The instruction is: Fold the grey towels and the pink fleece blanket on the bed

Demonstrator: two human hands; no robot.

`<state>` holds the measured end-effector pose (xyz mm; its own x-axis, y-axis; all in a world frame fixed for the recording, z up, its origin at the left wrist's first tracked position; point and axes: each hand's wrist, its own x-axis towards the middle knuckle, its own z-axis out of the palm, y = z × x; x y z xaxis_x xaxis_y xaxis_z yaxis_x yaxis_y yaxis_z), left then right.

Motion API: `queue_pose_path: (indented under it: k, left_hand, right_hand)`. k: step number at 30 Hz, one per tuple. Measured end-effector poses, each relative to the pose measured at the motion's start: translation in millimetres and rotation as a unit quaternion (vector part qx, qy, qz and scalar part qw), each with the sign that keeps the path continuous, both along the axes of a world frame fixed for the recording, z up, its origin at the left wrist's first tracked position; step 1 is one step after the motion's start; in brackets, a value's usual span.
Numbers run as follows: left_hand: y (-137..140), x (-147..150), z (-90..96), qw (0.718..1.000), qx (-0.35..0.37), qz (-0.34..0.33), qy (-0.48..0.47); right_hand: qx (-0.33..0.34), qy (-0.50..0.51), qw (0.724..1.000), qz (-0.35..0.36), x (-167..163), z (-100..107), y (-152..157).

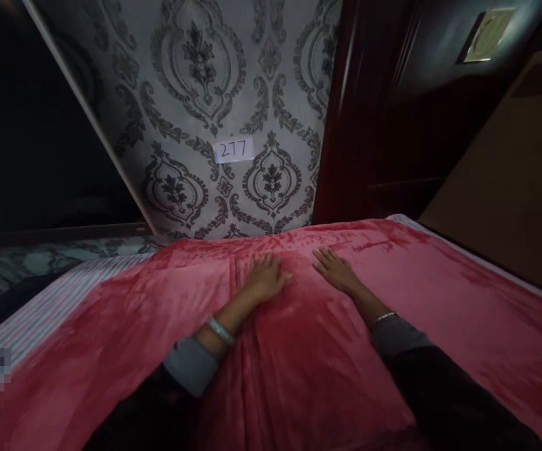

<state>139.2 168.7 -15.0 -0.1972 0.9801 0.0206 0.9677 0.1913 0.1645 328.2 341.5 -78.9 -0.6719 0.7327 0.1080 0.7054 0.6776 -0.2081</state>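
A plush red blanket [308,351] lies spread before me, with a folded layer running down its middle and creases along the fold's left side. On the far part of that folded layer, beside the creases, my left hand [265,278] rests flat with its fingers spread. My right hand [334,269] lies palm down on the blanket a little to the right, fingers stretched out. Neither hand grips the fabric. Faint hand-shaped marks show in the pile near my right forearm.
Beneath the blanket, a striped sheet [78,288] shows at the left. Behind stands a patterned wall [271,100] bearing a paper label [234,150] marked 277. A dark screen-like panel [40,138] is at left, a dark red door [383,125] and brown cardboard box [510,169] at right.
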Motion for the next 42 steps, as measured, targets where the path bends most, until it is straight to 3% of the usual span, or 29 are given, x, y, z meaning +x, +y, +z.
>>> queue_pose_path:
  k: [2, 7, 10, 13, 18, 21, 25, 30, 34, 37, 42]
  left_hand:
    - [11, -14, -1.6, 1.000, -0.007, -0.002, 0.030]
    - [16, -36, -22.9, 0.993, -0.049, 0.102, 0.027]
    - [15, -39, -30.1, 0.993, -0.041, 0.101, 0.035]
    - [17, -38, -24.9, 0.993, -0.048, 0.100, 0.035]
    - [15, -26, 4.0, 0.990, -0.075, 0.116, 0.033]
    - [-4, -5, 11.9, 0.997, -0.036, 0.055, 0.048]
    - [-43, 28, -7.0, 0.996, -0.007, -0.064, 0.059]
    - [-63, 46, -32.8, 0.993, -0.009, -0.081, 0.085]
    - [-58, 46, -20.5, 0.994, -0.037, -0.078, 0.063]
    - [-70, 50, -6.2, 0.994, -0.072, -0.079, 0.033]
    - [-116, 69, -17.6, 0.979, -0.035, -0.196, 0.041]
  right_hand:
    - [0.000, -0.001, 1.000, -0.005, 0, 0, -1]
    - [-0.010, 0.003, 1.000, -0.008, 0, -1, 0]
    - [-0.020, 0.007, 1.000, -0.004, 0, 0, 0]
    - [-0.041, -0.004, 0.999, -0.003, -1, 7, 0]
    - [-0.069, -0.020, 0.997, -0.004, 7, 35, -9]
    - [-0.068, -0.020, 0.997, 0.002, 28, 44, -32]
    - [-0.019, -0.014, 0.999, 0.039, 65, 26, -72]
    - [0.007, -0.011, 0.999, 0.030, 90, 1, -86]
    - [-0.022, -0.034, 0.999, 0.021, 90, 15, -83]
    - [-0.054, -0.053, 0.997, -0.007, 100, 28, -97]
    - [-0.001, -0.029, 0.999, 0.016, 133, 15, -143]
